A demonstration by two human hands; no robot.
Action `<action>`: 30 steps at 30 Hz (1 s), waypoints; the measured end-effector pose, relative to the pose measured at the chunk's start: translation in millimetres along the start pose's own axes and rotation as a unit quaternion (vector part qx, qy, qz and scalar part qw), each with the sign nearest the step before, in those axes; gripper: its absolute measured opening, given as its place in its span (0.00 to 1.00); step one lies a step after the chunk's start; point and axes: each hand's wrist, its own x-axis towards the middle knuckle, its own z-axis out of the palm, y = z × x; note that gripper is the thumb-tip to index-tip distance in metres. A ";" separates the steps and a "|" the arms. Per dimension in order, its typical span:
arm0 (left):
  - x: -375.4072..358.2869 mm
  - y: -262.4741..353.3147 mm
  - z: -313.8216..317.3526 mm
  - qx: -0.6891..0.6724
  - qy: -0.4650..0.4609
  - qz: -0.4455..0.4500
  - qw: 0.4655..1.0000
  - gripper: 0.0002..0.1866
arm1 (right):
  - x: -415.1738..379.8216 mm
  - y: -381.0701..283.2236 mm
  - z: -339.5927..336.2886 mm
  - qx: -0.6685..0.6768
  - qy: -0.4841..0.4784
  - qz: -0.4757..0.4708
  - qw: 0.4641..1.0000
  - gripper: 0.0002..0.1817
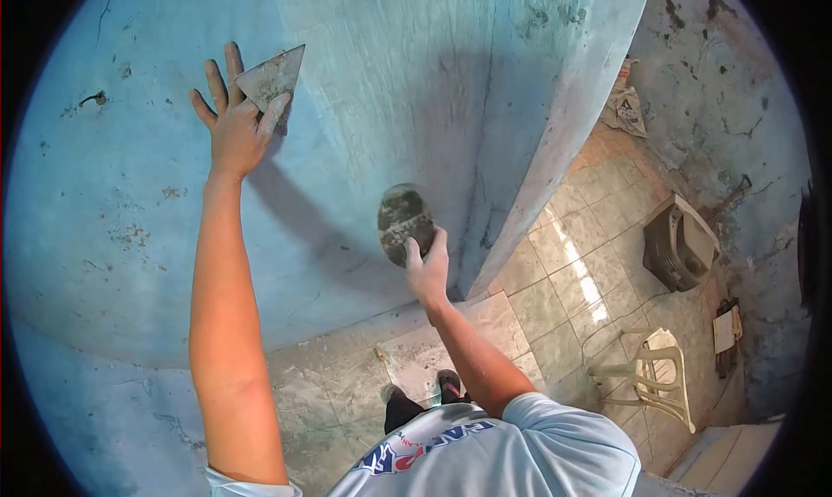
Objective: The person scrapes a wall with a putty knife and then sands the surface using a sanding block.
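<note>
My left hand point(238, 133) is raised against the blue wall point(156, 263), several fingers spread and its thumb on a triangular metal trowel blade point(275, 77). The trowel's handle is hidden. Lower down and to the right, my right hand point(429, 267) grips the edge of a dark, rounded pad point(404, 223) with pale dust patches. The pad is at the wall, beside a paler, streaked area point(373, 90) that runs upward. Whether the pad touches the wall is hard to tell.
The wall ends in a corner edge point(555, 142) at the right. Beyond it, an old television point(680, 244) and a plastic chair point(660, 369) stand on the tiled floor point(537, 280). A sack point(626, 111) lies at the far wall. A dusty sheet point(416, 350) is near my feet.
</note>
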 end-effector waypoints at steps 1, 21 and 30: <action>0.2 -0.7 0.8 0.004 0.003 -0.002 1.000 0.29 | 1.2 27.0 1.1 -0.002 0.019 -0.001 1.000 0.25; -0.1 -1.0 3.4 0.007 0.020 0.000 1.000 0.32 | 36.2 22.7 1.2 -0.126 -0.079 0.020 0.989 0.25; 0.6 -2.6 4.6 0.022 0.023 0.004 0.999 0.31 | 37.7 42.9 0.5 -0.167 -0.061 0.072 0.982 0.25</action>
